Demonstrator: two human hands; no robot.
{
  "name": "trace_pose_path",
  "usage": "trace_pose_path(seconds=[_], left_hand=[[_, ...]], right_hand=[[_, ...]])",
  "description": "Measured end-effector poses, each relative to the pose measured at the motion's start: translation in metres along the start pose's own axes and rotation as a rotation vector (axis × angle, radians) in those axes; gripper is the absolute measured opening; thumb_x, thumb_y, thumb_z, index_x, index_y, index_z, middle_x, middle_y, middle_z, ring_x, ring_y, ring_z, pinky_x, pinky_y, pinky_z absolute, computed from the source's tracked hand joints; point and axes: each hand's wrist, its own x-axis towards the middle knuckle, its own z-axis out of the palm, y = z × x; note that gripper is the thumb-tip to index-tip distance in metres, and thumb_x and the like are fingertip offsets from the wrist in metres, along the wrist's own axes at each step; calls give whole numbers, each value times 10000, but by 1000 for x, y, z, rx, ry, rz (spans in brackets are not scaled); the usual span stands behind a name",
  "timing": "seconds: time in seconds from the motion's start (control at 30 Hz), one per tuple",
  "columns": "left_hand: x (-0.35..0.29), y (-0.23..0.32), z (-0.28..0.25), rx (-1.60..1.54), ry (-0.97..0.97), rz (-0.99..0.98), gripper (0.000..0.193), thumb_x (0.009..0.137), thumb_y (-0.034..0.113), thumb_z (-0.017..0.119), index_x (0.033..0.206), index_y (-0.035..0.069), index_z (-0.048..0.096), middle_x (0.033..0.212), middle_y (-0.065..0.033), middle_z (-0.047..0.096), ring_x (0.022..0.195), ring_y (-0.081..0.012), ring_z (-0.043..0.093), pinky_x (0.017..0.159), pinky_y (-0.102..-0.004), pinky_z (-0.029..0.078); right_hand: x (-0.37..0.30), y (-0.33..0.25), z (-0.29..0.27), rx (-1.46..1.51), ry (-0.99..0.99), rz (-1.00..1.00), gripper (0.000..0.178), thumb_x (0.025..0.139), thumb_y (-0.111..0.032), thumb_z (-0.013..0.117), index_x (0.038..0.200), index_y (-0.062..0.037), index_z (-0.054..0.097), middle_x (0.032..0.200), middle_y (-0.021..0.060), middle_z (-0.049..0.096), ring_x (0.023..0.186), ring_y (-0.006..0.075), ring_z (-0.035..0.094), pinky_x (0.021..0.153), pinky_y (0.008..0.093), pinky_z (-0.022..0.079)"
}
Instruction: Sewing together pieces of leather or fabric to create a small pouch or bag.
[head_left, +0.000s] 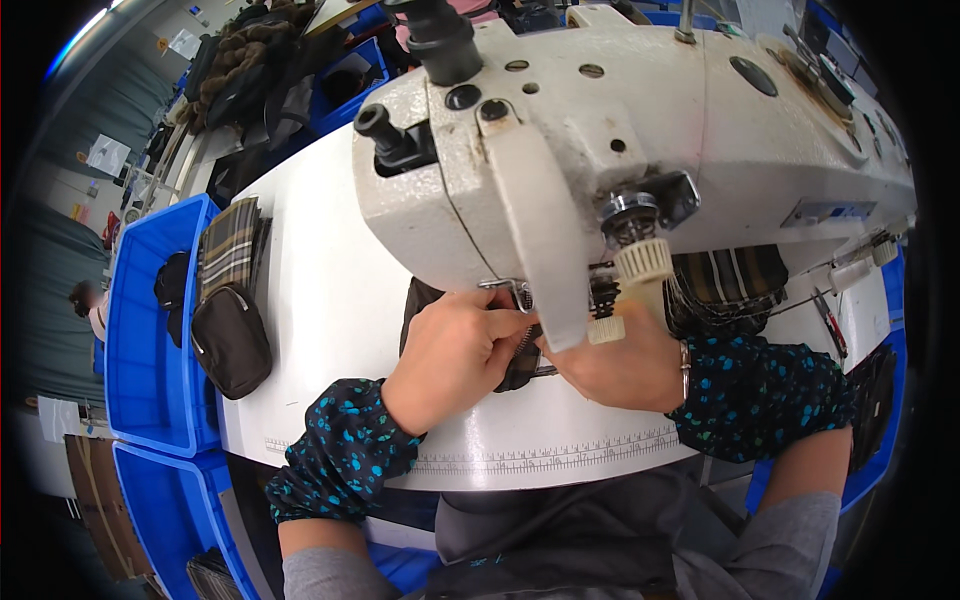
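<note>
Under the head of a white sewing machine (465,215), a dark brown fabric piece (517,376) lies on the white table. What looks like a zipper runs along it between my hands. My left hand (450,345) is closed, thumb and forefinger pinching the piece's edge close to the needle area. From the other side my right hand (620,365) has its fingers bent in on the same piece. The machine's pale lever guard and a tension knob cover part of that hand. The needle itself is hidden.
A stack of plaid fabric pieces (228,245) and a dark pouch (232,342) lie at the left, beside a blue bin (150,400). More plaid pieces (728,285) sit behind my right hand, with snips (830,322) at the right. A ruler strip (540,459) follows the near edge.
</note>
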Motion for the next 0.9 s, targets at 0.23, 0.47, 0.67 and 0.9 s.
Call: trace_pose_path(seconds=[0.23,0.47,0.67,0.9], left_hand=[[2,-2,2,-6,5,-76,165,811,48,704,963,58,767,814,-165,690,754,-399,655,699,-428,548],[-6,-28,-11,-537,72,-370,187,840,-9,722,1019,19,764,859,-151,719,695,-305,679,694,-347,559],[-12,-19,-24,220,145,67,207,753,-27,727,951,26,759,969,-102,697,852,-259,683,738,-381,561],[-13,3,-22,324,-87,298,147,741,67,710,866,94,639,885,-34,646,832,-259,631,836,-391,471]], right_hand=[[-2,9,9,-60,2,-31,84,704,-118,655,768,-64,647,667,90,599,618,256,653,517,383,515],[-6,12,9,-51,-49,-37,69,705,-128,662,724,-81,615,661,90,591,600,255,650,511,389,513],[0,8,4,-72,-17,-49,41,725,-119,652,732,-96,620,675,86,603,617,252,669,518,385,519],[10,-6,-28,-124,-51,10,53,750,-137,646,764,-87,644,699,85,619,626,249,674,529,383,522]])
